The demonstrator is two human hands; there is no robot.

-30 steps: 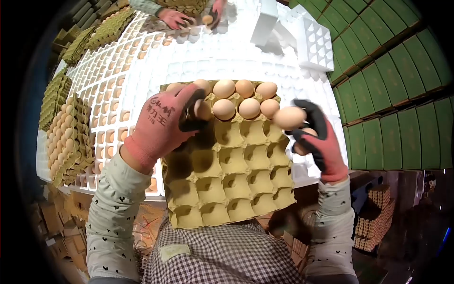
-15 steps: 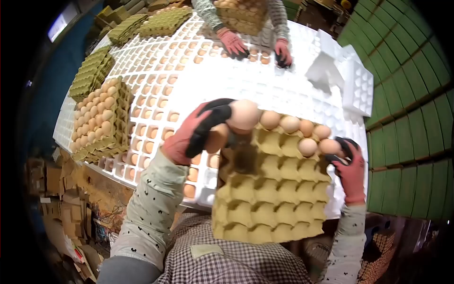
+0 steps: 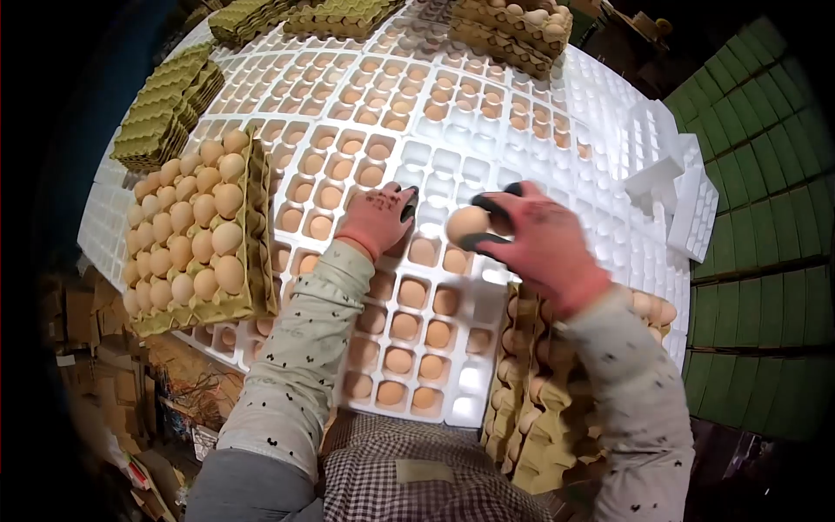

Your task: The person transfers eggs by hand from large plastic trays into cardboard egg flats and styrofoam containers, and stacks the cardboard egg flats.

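Note:
My right hand (image 3: 544, 244), in a pink glove with black fingertips, grips a brown egg (image 3: 468, 226) above the white foam tray (image 3: 485, 304). Something rounded, perhaps another egg, shows partly behind its fingers. My left hand (image 3: 378, 217), gloved alike, reaches down to the foam cells with fingers curled; what is beneath them is hidden. Several eggs (image 3: 412, 293) sit in the cells nearest me, while the right-hand column is partly bare. Under my right forearm, a yellowish pulp egg tray (image 3: 548, 448) with eggs is partly covered.
At left stands a stack of pulp trays full of eggs (image 3: 187, 217), with stacked pulp trays (image 3: 165, 104) behind it. Another egg stack (image 3: 513, 39) stands at the far side. Foam pieces (image 3: 687, 196) lie at right, beside a green wall of stacked boxes (image 3: 765, 217).
Both hands have moved from the pulp tray to the foam cells. The two eggs seen in my left hand no longer show. The co-worker's hands have left view, and the camera has shifted.

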